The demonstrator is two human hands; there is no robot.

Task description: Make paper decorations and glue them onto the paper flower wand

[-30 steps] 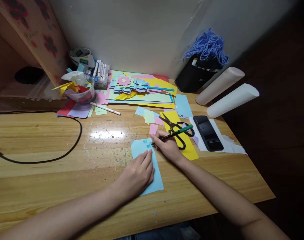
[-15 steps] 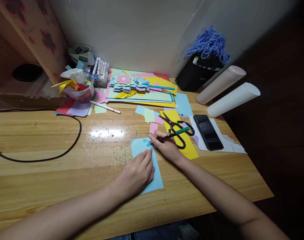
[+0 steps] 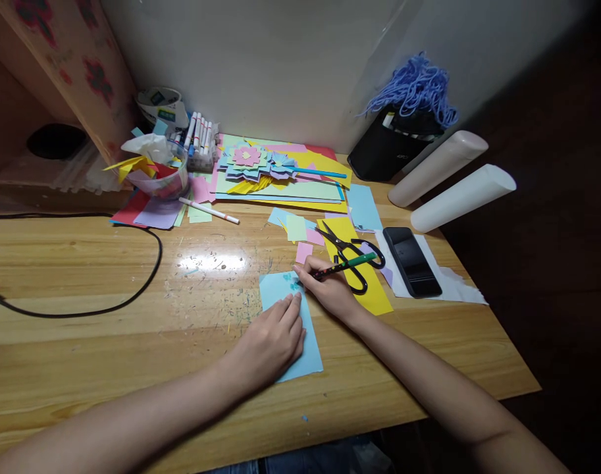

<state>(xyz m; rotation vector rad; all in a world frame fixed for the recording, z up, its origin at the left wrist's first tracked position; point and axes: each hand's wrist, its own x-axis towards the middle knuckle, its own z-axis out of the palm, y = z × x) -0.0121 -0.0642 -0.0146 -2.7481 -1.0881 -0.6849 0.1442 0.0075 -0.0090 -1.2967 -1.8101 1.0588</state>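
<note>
Pen's (image 3: pixel 347 264) green end has dipped a bit nearer over the last second; otherwise hardly anything's budged. From where I'm standing, the pen slants from its tip at near left up to that green end at far right, pinched in the right hand's (image 3: pixel 332 289) fingertips. Just left of those are some teal marks (image 3: pixel 290 284) at the far end of the blue sheet (image 3: pixel 311 352), whose long side runs near to far, leaning left at the top. Fingers hide the tip, so can't tell if it's touching. Right hand's the writing side; the left hand (image 3: pixel 273 336) lies flat, fingers mostly together, pressing the sheet just on the near side of the marks. Sheet looks matte, its near edge slightly ragged. Right of that, black loop-handled scissors (image 3: pixel 340 246) sit on smooth yellow paper (image 3: pixel 376 299), then a glossy slab of phone (image 3: pixel 411 261). Grainy, varnished wood desk (image 3: pixel 132 368) underneath, littered with crumbs.
</note>
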